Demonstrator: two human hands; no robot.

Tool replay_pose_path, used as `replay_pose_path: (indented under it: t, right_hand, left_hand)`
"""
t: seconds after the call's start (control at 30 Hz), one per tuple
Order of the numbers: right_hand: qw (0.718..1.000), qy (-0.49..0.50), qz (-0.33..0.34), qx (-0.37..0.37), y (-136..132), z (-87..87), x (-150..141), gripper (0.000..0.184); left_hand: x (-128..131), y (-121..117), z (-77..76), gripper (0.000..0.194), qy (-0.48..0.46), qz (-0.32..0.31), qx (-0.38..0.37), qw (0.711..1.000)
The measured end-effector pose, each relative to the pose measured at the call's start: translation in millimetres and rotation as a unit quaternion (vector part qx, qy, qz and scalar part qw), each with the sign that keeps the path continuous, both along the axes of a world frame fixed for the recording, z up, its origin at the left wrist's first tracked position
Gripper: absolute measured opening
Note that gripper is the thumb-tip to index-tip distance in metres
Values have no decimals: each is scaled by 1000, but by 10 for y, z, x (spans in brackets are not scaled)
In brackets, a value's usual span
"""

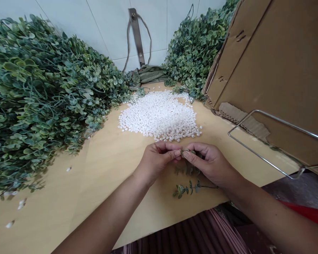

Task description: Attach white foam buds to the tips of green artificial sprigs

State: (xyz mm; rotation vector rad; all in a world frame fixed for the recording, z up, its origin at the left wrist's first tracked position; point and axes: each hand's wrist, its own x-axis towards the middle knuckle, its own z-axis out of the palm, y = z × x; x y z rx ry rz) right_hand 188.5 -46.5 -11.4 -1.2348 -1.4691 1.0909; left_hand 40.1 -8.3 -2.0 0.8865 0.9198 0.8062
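My two hands meet just in front of a heap of small white bead-like pieces [159,114]. Between the thumb and fingers of my right hand [205,158] is an artificial leaf sprig [190,167], its leaves hanging under the palm. My left hand [163,157] is closed in a pinch, its thumb tip almost against the right thumb. Whatever sits in the left fingertips is too small and covered to make out. Below the right hand another leafy stem [187,189] lies over the board, partly hidden by the wrist.
Artificial greenery [42,91] is piled high on the left, with a second pile [196,49] at the back right. A cardboard box [275,63] and a bent metal wire frame [265,118] stand on the right. Several loose white pieces [69,169] lie on the left of the tan board [103,176].
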Motion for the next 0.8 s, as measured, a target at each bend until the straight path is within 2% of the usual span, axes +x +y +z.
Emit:
replay_pose_path:
  t: [0.3,0.63,0.8]
  right_hand:
    - [995,72,53,-35,-1,86,-3,18]
    - [993,67,30,-95,-5,27,-11,23]
    - [992,86,11,-93,-4,49,-42,20]
  left_hand:
    - [-82,39,-1,21,-28,-38,-29,998]
    - [-72,33,1,21,1,-31,-11,999]
    - [-61,30,24,24,33,-20,-13,999]
